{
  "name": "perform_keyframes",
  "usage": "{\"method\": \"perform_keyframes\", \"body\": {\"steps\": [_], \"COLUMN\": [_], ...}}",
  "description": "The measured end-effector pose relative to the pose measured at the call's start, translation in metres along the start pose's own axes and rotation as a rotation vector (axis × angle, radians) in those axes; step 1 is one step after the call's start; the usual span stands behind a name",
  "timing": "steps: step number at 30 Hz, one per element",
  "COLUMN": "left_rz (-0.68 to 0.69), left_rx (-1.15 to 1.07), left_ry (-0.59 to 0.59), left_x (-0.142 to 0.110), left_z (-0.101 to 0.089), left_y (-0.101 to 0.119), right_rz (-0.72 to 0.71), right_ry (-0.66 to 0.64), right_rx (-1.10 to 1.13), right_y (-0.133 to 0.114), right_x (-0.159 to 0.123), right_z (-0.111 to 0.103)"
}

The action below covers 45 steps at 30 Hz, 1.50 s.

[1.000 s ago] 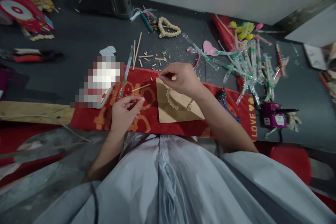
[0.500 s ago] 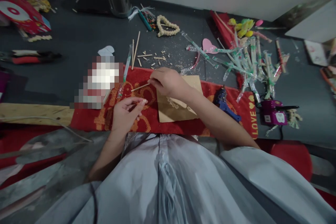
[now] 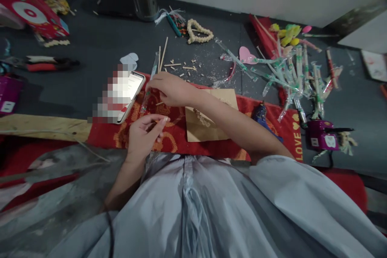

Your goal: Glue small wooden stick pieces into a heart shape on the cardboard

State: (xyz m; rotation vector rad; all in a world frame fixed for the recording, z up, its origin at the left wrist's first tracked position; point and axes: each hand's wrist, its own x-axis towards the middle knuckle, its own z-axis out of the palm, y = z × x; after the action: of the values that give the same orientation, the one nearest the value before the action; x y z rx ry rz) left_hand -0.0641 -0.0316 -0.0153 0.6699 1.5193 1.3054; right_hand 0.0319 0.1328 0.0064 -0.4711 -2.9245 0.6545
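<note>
My right hand (image 3: pixel 168 88) reaches left across the red patterned cloth (image 3: pixel 169 129), fingers closed, beside the phone (image 3: pixel 128 92) and over a clear wrapped stick; a thin wooden stick (image 3: pixel 159 103) pokes out under it. My left hand (image 3: pixel 144 131) rests on the cloth nearer me, thumb and fingers pinched on a small thing I cannot make out. A brown paper piece (image 3: pixel 208 123) with small beads glued in a curve lies under my right forearm.
A blue glue gun (image 3: pixel 263 115) lies on the cloth at the right. Several wrapped sticks (image 3: pixel 296 76) are piled beyond it, with a purple device (image 3: pixel 320 137). A bead heart (image 3: pixel 198 32), cut stick bits (image 3: pixel 181 66) and pliers (image 3: pixel 45 64) lie on the dark floor. A wooden board (image 3: pixel 39 127) is at left.
My right hand has moved left from the top edge of the brown paper, past the thin stick, to just beside the phone. My left hand stays put, still pinched.
</note>
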Motion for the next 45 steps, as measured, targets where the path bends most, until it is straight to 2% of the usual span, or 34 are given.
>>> {"method": "perform_keyframes", "body": {"steps": [6, 12, 16, 22, 27, 37, 40, 45], "left_rz": [0.013, 0.025, 0.020, 0.023, 0.021, 0.026, 0.024, 0.011], "left_rx": [-0.012, -0.003, -0.016, -0.029, -0.038, -0.019, -0.008, -0.007], "left_ry": [0.011, 0.021, 0.018, 0.024, 0.020, 0.011, 0.007, -0.009], "left_x": [-0.005, -0.007, -0.007, -0.008, -0.008, -0.012, -0.012, -0.012], "left_z": [-0.010, -0.017, -0.019, -0.022, -0.021, -0.020, -0.020, -0.017], "left_y": [-0.004, -0.006, -0.007, -0.010, -0.011, -0.007, -0.007, -0.007], "right_rz": [-0.002, -0.026, -0.006, -0.028, -0.017, -0.103, -0.080, 0.004], "right_ry": [-0.052, -0.079, -0.123, -0.064, -0.106, -0.113, -0.091, -0.026], "right_rx": [-0.078, -0.108, -0.125, -0.099, -0.105, -0.072, -0.067, -0.034], "right_y": [0.004, 0.005, 0.003, 0.009, 0.005, -0.006, -0.005, -0.008], "right_x": [0.040, 0.051, 0.052, 0.052, 0.048, 0.049, 0.045, 0.022], "right_z": [0.013, 0.019, 0.017, 0.012, 0.008, 0.019, 0.012, -0.011]}}
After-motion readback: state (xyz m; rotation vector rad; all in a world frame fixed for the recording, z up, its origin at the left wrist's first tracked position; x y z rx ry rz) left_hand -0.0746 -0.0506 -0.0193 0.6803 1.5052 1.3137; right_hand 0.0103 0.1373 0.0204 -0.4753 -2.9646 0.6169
